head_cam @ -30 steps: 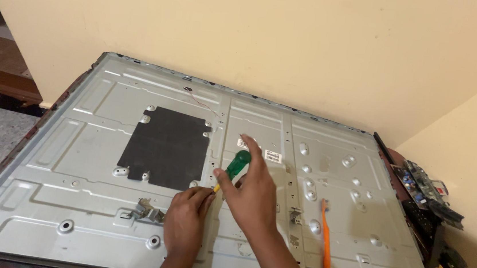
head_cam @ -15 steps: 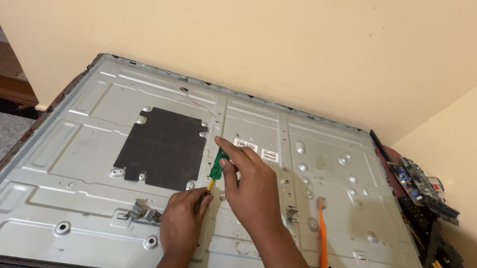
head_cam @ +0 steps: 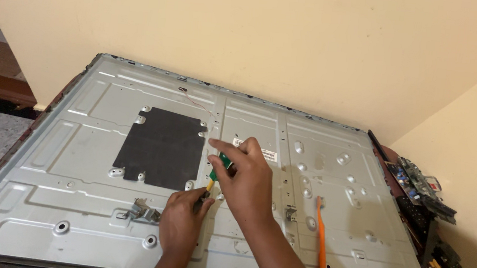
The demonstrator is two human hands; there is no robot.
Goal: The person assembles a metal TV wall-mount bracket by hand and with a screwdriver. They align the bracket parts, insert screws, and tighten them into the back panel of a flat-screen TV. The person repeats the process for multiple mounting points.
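A large grey metal back panel (head_cam: 75, 154) of a flat screen lies flat and fills most of the head view. My right hand (head_cam: 246, 180) grips the green handle of a small screwdriver (head_cam: 221, 164) held upright near the panel's middle. Its yellow shaft points down at the panel. My left hand (head_cam: 182, 224) sits just below, with its fingertips pinched around the screwdriver's tip. A black rectangular sheet (head_cam: 162, 147) is stuck to the panel, left of both hands.
An orange toothbrush (head_cam: 320, 236) lies on the panel to the right of my arms. A small metal bracket (head_cam: 144, 213) sits left of my left hand. Circuit boards and dark parts (head_cam: 423, 190) lie off the panel's right edge, by the wall.
Both hands stay at the same spot on the panel. My right hand's fingers have shifted around the green handle. The camera view has drifted slightly.
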